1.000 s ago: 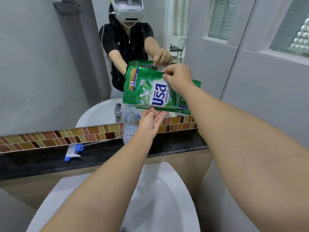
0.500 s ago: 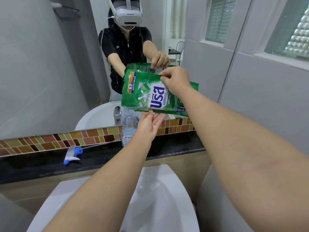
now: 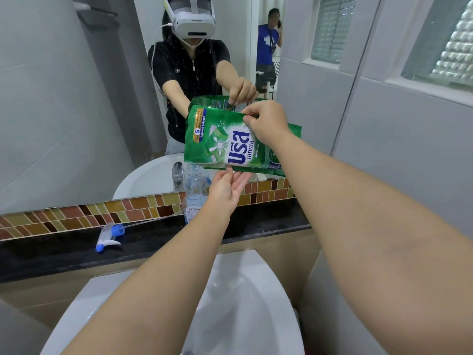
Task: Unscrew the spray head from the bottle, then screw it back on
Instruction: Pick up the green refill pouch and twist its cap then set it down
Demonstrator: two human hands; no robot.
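The clear plastic bottle (image 3: 195, 193) stands open on the black ledge (image 3: 268, 221), its neck under a tilted green detergent pouch (image 3: 222, 142). A thin stream runs from the pouch's lower left corner into the bottle. My right hand (image 3: 266, 121) pinches the pouch's top edge. My left hand (image 3: 226, 188) supports the pouch's lower edge from below, palm up, fingers spread, just right of the bottle. The white and blue spray head (image 3: 108, 237) lies on the ledge to the left, its long tube trailing toward the bottle.
A white basin (image 3: 256, 303) sits below the ledge, under my arms. A mirror (image 3: 76, 98) with a brown tile strip (image 3: 76, 219) rises behind the ledge and reflects a chrome tap, me and another person. A grey tiled wall (image 3: 409, 149) closes the right side.
The pouch and both hands hold the same pose over the bottle. The view has shifted slightly, and a person in blue now shows in the mirror.
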